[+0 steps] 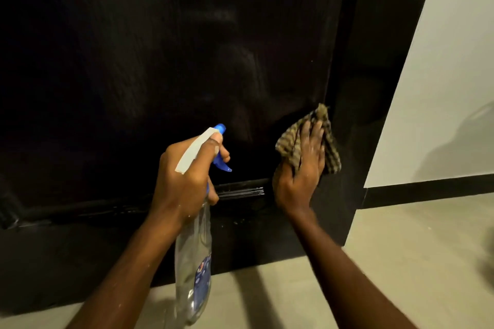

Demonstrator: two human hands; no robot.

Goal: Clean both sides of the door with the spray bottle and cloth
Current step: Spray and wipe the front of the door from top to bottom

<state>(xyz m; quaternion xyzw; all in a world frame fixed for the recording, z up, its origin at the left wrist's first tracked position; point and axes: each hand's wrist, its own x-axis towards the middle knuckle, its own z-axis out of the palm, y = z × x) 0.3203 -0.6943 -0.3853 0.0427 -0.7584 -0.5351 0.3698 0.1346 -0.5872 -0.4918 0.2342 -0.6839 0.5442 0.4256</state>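
Observation:
A glossy black door (160, 61) fills most of the view, its lower panel edged by a raised moulding. My left hand (184, 176) grips the neck of a clear spray bottle (193, 262) with a white and blue trigger head, nozzle aimed at the door, a finger on the trigger. My right hand (300, 171) presses a brown checked cloth (330, 149) flat against the door's lower right part, fingers straight, close to the door's right edge.
The black door frame (374, 88) stands just right of the cloth. Beyond it is a white wall (441, 88) with a black skirting board (427, 191). Beige floor tiles (401, 248) run under the door and to the right.

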